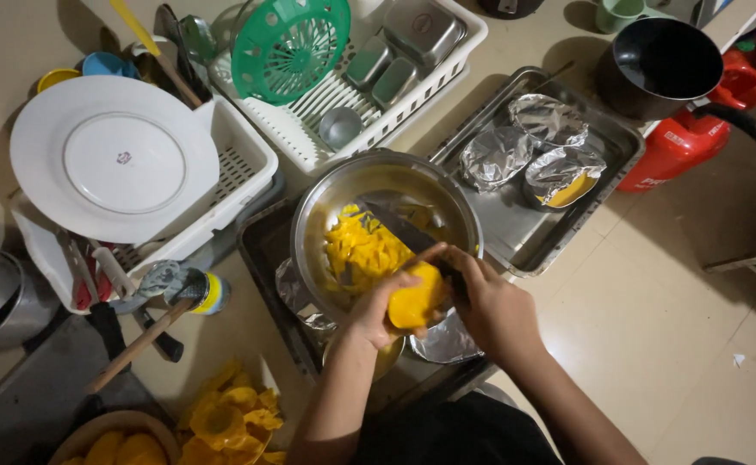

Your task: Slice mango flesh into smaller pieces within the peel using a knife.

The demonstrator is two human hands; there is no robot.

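A: What are the biggest things you see?

B: The floor (697, 344) of pale tiles carries everything. On it, at the left, a white dish rack (240, 164) holds a large white plate (115, 159). Behind it a second white rack (412, 82) holds a green plastic basket (290, 43) and some small steel containers. At the right lies a steel tray (516, 232) with three foil-wrapped bowls (533, 151), and beyond it a dark pot (658, 65) and a red fire extinguisher (679, 142).

A: And in the middle?

B: A steel bowl (343, 185) sits in a dark tray (262, 250). Inside the bowl are many yellow fruit slices (361, 250).

A: Where is the fruit that the person works on?

B: The yellow fruit piece (412, 300) is at the near rim of the bowl, just above it. The left hand (378, 314) holds it, with the fingers curled around it from the left and below.

A: What does the right hand do?

B: The right hand (490, 301) has its fingers closed around the handle of a wide knife (399, 228). The blade points over the slices, and it meets the fruit piece.

A: Something smaller?

B: At the bottom left lie yellow peels (236, 422), beside a brown bowl (94, 430) with more yellow fruit.
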